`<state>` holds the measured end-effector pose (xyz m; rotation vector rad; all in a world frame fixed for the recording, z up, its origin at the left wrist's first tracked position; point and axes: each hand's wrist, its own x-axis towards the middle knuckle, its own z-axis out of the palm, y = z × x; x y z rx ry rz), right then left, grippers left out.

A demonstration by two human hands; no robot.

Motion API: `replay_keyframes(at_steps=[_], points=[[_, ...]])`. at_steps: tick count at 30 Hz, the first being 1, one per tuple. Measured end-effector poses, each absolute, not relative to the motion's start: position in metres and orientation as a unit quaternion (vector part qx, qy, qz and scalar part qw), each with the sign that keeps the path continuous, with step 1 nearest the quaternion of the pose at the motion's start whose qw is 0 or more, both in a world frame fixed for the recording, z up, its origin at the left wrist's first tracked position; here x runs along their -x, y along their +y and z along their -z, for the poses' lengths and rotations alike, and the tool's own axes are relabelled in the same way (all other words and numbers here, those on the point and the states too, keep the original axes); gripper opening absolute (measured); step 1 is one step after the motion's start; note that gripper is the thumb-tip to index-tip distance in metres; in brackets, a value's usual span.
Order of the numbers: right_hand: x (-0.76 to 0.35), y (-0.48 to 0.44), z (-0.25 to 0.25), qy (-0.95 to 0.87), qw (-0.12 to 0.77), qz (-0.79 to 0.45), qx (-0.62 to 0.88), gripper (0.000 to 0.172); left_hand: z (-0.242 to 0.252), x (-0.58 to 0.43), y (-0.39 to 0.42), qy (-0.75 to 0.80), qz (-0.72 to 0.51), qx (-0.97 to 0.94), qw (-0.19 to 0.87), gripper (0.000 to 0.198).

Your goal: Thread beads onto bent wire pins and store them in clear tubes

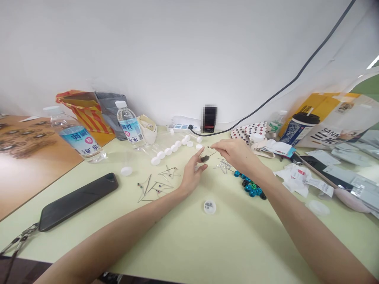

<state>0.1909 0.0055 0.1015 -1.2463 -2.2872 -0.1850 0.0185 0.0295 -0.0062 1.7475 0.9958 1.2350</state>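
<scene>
Over the middle of the table, my left hand point(192, 170) is closed with a small dark piece point(205, 158) at its fingertips; its exact kind is too small to make out. My right hand point(235, 154) pinches a thin rod-like item point(212, 154) right beside that piece. Left of my left hand lie several thin metal pins with small coloured ends point(158, 185). Plain silvery pins point(224, 165) rest under my right hand. Near my right forearm is a cluster of shiny blue, green and black beads point(251, 187). A small round tub point(209, 206) holds tiny metal parts.
White round caps point(168, 151) form a row behind my left hand. A black phone point(78, 201) and two water bottles point(130, 126) stand or lie to the left. At the right are a patterned cup point(299, 128), papers point(299, 179) and another phone point(324, 172). A cable point(275, 94) crosses the wall.
</scene>
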Motion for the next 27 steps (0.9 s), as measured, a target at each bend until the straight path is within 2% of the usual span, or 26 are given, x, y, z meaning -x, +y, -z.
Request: replay_keyframes(at_steps=[11,20,27], points=[[-0.191,0.006,-0.099,-0.854,0.223,0.000,0.470,0.027,0.016,-0.020,0.034,0.339,-0.489,-0.715,0.367,0.058],[-0.193,0.002,-0.107,-0.850,0.197,-0.075,0.484,0.030,0.019,-0.019,0.042,0.325,-0.519,-0.662,0.432,0.055],[-0.196,0.002,-0.105,-0.826,0.188,-0.148,0.510,0.022,0.012,-0.020,0.036,0.289,-0.502,-0.671,0.464,0.055]])
